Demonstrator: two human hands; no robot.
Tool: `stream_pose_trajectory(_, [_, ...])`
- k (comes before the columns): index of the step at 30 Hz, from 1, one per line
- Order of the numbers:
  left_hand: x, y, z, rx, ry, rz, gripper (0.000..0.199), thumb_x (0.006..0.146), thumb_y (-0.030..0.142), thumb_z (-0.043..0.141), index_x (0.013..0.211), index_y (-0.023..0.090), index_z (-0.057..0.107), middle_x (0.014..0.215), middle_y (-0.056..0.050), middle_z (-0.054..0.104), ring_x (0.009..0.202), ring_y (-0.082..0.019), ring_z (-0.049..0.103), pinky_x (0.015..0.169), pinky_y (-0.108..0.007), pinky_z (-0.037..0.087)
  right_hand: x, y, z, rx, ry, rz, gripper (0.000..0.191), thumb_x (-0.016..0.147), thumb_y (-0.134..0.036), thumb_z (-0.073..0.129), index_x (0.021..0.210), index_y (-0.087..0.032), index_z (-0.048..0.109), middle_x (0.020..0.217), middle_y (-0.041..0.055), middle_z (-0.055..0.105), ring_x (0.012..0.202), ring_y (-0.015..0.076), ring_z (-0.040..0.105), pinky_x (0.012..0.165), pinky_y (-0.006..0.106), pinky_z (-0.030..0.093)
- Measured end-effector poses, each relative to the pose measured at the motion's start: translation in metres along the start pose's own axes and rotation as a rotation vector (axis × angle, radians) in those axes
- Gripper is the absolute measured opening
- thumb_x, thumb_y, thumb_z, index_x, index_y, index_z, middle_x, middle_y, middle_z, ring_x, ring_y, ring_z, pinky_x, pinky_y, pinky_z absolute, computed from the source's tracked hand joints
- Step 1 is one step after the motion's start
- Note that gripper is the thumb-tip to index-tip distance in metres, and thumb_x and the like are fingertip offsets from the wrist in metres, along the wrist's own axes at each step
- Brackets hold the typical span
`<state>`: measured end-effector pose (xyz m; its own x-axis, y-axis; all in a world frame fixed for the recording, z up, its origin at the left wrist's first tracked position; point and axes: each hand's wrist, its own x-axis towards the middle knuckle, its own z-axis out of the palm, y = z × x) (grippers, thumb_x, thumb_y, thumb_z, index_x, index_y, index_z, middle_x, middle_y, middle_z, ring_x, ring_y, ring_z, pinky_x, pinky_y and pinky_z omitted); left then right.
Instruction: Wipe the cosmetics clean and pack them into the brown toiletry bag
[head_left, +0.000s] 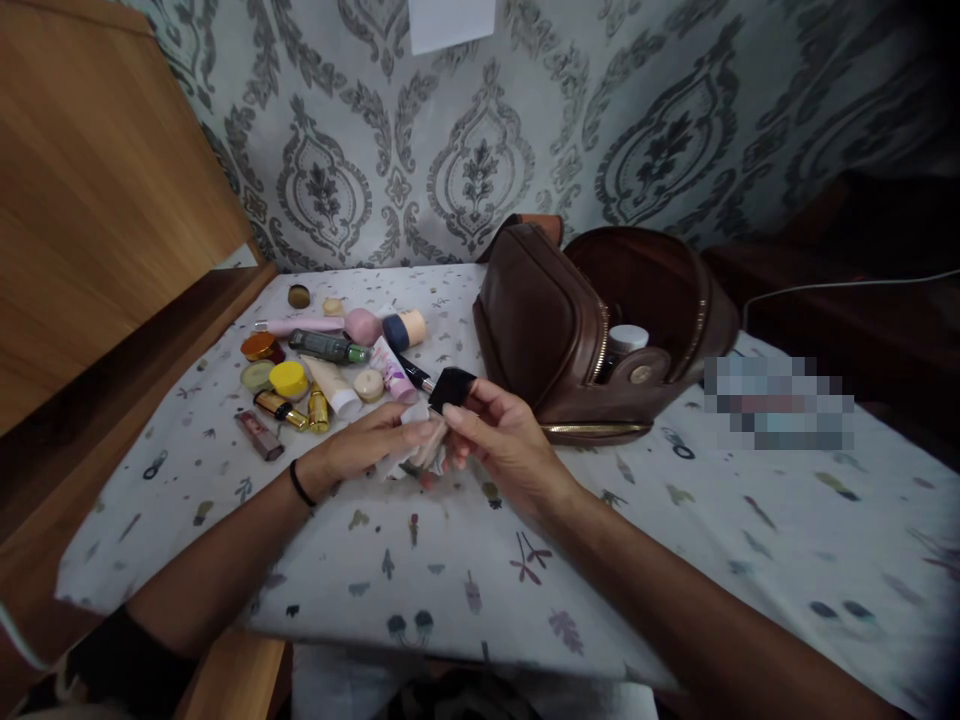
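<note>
Just in front of the cosmetics, my two hands meet over the table. My right hand (514, 440) grips a small cosmetic bottle with a square black cap (451, 388), thumb and fingers around it. My left hand (367, 440), a black band at its wrist, pinches a crumpled white tissue (397, 460) against the lower part of the bottle. The tissue and fingers hide much of the bottle's body. Close beyond the left hand lie a pink-and-white tube (391, 368), a cream tube (336, 388) and a small round jar (368, 385).
An open brown leather bag (536, 310) stands at back right, a white-lidded container (628, 338) inside. Several cosmetics lie at left, among them a yellow-lidded jar (289, 379) and a dark green tube (328, 346). A wooden panel (112, 140) borders the patterned tablecloth (450, 600).
</note>
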<state>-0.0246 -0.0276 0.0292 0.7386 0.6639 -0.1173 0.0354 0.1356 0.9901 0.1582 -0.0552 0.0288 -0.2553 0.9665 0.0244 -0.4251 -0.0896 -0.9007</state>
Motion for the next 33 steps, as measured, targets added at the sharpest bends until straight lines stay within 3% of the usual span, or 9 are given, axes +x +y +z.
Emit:
stream_pose_trajectory(5, [0.001,-0.006,-0.003,0.05,-0.014,-0.007,0.055,0.076,0.064,0.072,0.095,0.012,0.069,0.092,-0.008,0.07,0.074,-0.017,0.064,0.069,-0.028,0.052,0.0,0.002,0.003,-0.086,0.057,-0.024,0.047,0.06,-0.044,0.09,0.086,-0.019,0.06,0.071,-0.0065,0.063,0.042,0.0054,0.052,0.037,0.019,0.041])
stream_pose_trajectory(10, [0.0,0.0,-0.003,0.116,0.012,-0.031,0.044,0.069,0.043,0.085,0.097,0.015,0.066,0.086,-0.001,0.066,0.076,-0.014,0.058,0.069,-0.024,0.047,-0.001,-0.001,0.005,-0.12,0.081,-0.067,0.046,0.061,-0.044,0.089,0.086,-0.021,0.057,0.07,-0.0072,0.061,0.041,0.0057,0.051,0.035,0.018,0.039])
stream_pose_trajectory(15, [-0.005,0.002,-0.001,0.028,-0.002,-0.07,0.048,0.062,0.034,0.089,0.1,0.016,0.065,0.085,-0.001,0.067,0.075,-0.015,0.06,0.067,-0.025,0.047,-0.005,-0.015,0.004,-0.135,-0.031,-0.077,0.044,0.06,-0.043,0.09,0.081,-0.021,0.058,0.064,-0.0077,0.057,0.046,0.0066,0.048,0.041,0.019,0.041])
stream_pose_trajectory(18, [-0.008,0.0,0.0,-0.067,0.046,-0.085,0.063,0.059,0.039,0.092,0.112,0.019,0.063,0.086,-0.001,0.07,0.075,-0.016,0.065,0.066,-0.024,0.048,-0.012,-0.032,-0.001,-0.156,-0.094,-0.054,0.045,0.06,-0.046,0.089,0.079,-0.021,0.057,0.07,-0.0055,0.06,0.058,0.0099,0.055,0.054,0.023,0.049])
stream_pose_trajectory(21, [-0.01,-0.003,0.003,-0.125,0.088,-0.062,0.063,0.065,0.049,0.088,0.114,0.02,0.062,0.085,-0.004,0.072,0.074,-0.017,0.067,0.055,-0.019,0.043,-0.022,-0.049,-0.01,-0.313,-0.107,-0.071,0.037,0.068,-0.04,0.086,0.08,-0.019,0.058,0.07,-0.0054,0.06,0.062,0.0102,0.056,0.06,0.022,0.048])
stream_pose_trajectory(23, [-0.011,-0.005,0.006,-0.153,0.083,-0.072,0.062,0.068,0.055,0.084,0.114,0.02,0.062,0.083,-0.006,0.073,0.069,-0.017,0.067,0.048,-0.018,0.039,-0.029,-0.059,-0.016,-0.471,-0.115,-0.15,0.029,0.073,-0.029,0.083,0.093,-0.02,0.064,0.076,-0.0046,0.062,0.067,0.0103,0.057,0.064,0.022,0.047])
stream_pose_trajectory(26, [-0.012,-0.007,0.013,-0.183,0.034,-0.14,0.062,0.071,0.061,0.079,0.116,0.021,0.061,0.08,-0.006,0.074,0.06,-0.016,0.065,0.043,-0.016,0.034,-0.037,-0.069,-0.024,-0.671,-0.207,-0.277,0.05,0.077,-0.02,0.078,0.124,-0.025,0.063,0.1,0.0003,0.068,0.084,0.0132,0.062,0.075,0.023,0.049])
stream_pose_trajectory(29, [-0.013,-0.005,0.02,-0.205,-0.009,-0.195,0.057,0.071,0.062,0.078,0.11,0.023,0.064,0.081,-0.005,0.074,0.062,-0.018,0.068,0.049,-0.02,0.043,-0.043,-0.075,-0.03,-0.782,-0.315,-0.283,0.058,0.076,-0.027,0.081,0.131,-0.027,0.061,0.107,0.0028,0.068,0.088,0.0152,0.063,0.074,0.022,0.049])
stream_pose_trajectory(33, [-0.015,-0.002,0.021,-0.233,-0.042,-0.196,0.054,0.066,0.066,0.079,0.096,0.023,0.069,0.079,-0.004,0.07,0.073,-0.022,0.067,0.07,-0.032,0.053,-0.047,-0.073,-0.03,-0.742,-0.316,-0.214,0.062,0.068,-0.041,0.087,0.123,-0.025,0.065,0.092,-0.0005,0.067,0.077,0.0133,0.061,0.069,0.021,0.048])
